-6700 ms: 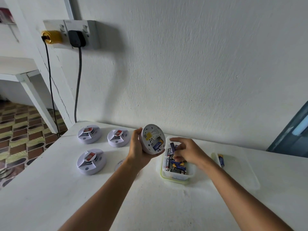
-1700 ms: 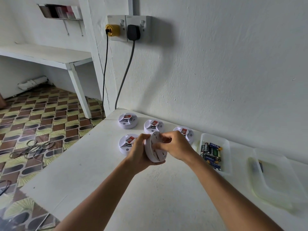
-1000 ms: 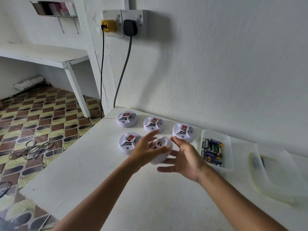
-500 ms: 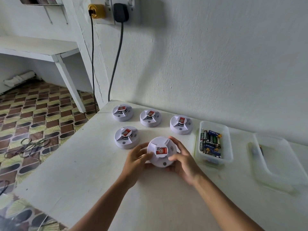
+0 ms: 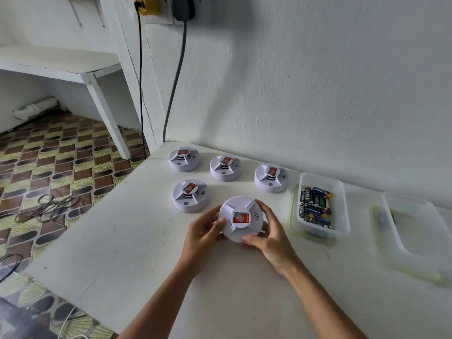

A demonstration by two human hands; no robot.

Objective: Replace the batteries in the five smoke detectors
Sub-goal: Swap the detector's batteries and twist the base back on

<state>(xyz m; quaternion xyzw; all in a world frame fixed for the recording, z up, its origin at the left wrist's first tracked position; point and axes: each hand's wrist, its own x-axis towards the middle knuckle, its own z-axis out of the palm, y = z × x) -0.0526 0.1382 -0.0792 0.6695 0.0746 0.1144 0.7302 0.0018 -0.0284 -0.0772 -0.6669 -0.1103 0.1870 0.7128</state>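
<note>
Head view: the left hand (image 5: 204,231) and right hand (image 5: 271,238) curl their fingers around a white smoke detector (image 5: 241,218) sitting face up on the white table (image 5: 122,241), near four more detectors and the battery tub (image 5: 320,204).

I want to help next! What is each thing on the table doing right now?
Front smoke detector: face up on table, held by both hands.
Other four smoke detectors: face up, untouched.
Left hand: grips front detector's left side.
Right hand: grips its right side.
Battery tub: open, batteries inside.
Right container: open, contents unclear.
</note>
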